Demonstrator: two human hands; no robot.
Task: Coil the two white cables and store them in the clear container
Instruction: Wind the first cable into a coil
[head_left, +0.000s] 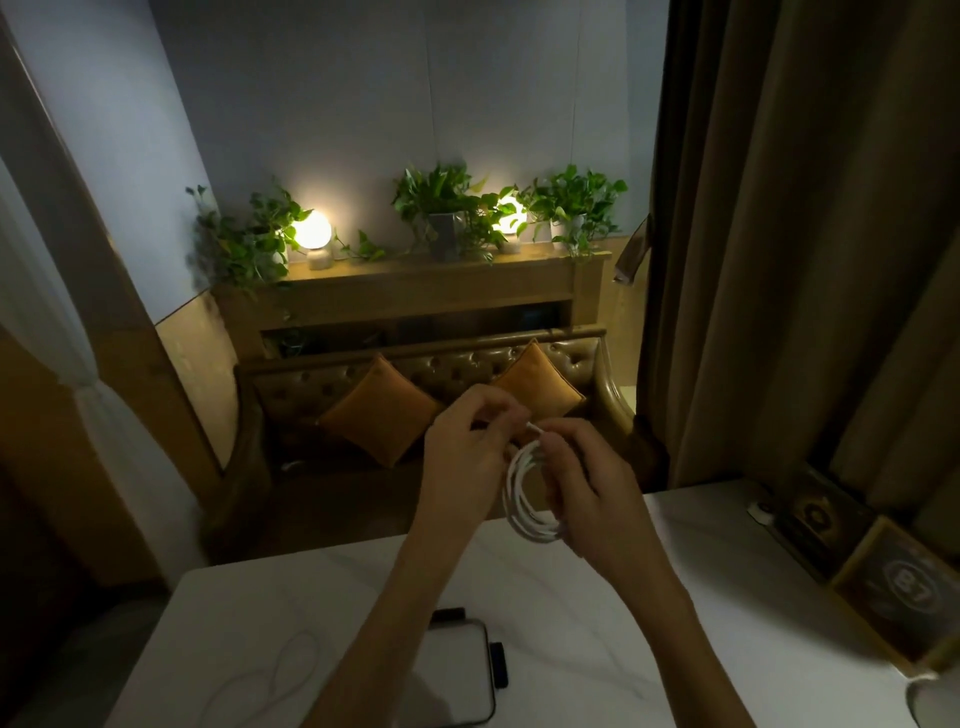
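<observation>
Both hands are raised above the far edge of the white table (597, 613). My right hand (587, 493) grips a white cable (519, 499) wound into a coil of several loops that hangs below its fingers. My left hand (467, 457) pinches the cable's free end at the top of the coil, close to the right thumb. A second white cable (270, 670) lies loose on the table at the near left. The clear container (457, 670), with black latches on its sides, sits on the table between my forearms; its contents cannot be made out.
A framed sign (904, 587) and dark objects stand along the table's right edge beside a brown curtain. Beyond the table is a leather sofa (426, 374) with two orange cushions, and a shelf with plants and two lit lamps.
</observation>
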